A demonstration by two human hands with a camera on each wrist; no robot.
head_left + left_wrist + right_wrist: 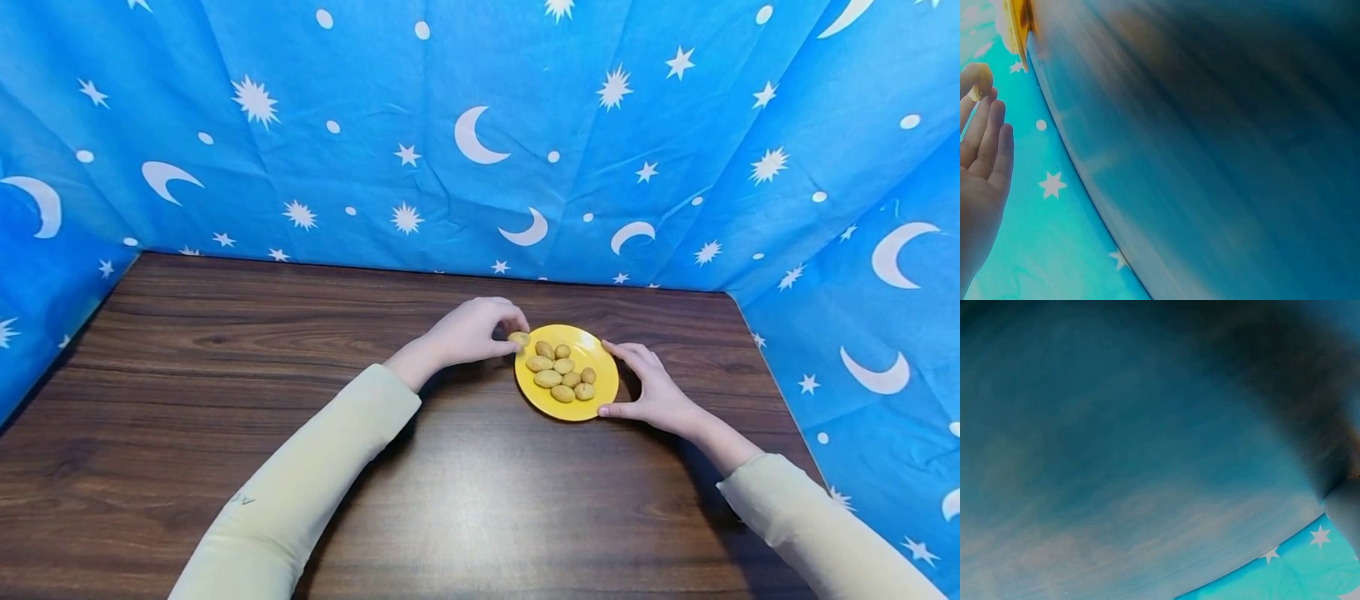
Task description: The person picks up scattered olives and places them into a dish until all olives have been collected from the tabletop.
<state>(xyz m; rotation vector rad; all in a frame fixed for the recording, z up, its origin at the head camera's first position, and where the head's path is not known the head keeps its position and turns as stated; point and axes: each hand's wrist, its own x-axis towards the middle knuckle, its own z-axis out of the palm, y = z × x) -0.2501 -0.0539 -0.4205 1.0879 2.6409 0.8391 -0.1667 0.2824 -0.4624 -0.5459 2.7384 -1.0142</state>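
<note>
A yellow plate [600, 367] lies on the table toward the right, with several small yellow-brown potatoes [547, 378] gathered on it. At the plate's left rim my left hand [480, 329] pinches one small potato [518, 338] between thumb and fingertips. The left wrist view shows that pinched potato [982, 81], the other fingers of the left hand [985, 162] stretched out, and a sliver of the plate [1019, 31]. My right hand [654, 387] holds the plate's right rim, thumb at the front and fingers farther back. Only a blurred edge of it enters the right wrist view.
The dark wooden table [225, 375] stretches widely to the left and in front of the plate. A blue cloth [375, 167] with white moons and stars hangs along the table's back and sides. Light-coloured sleeves [300, 492] cover both forearms.
</note>
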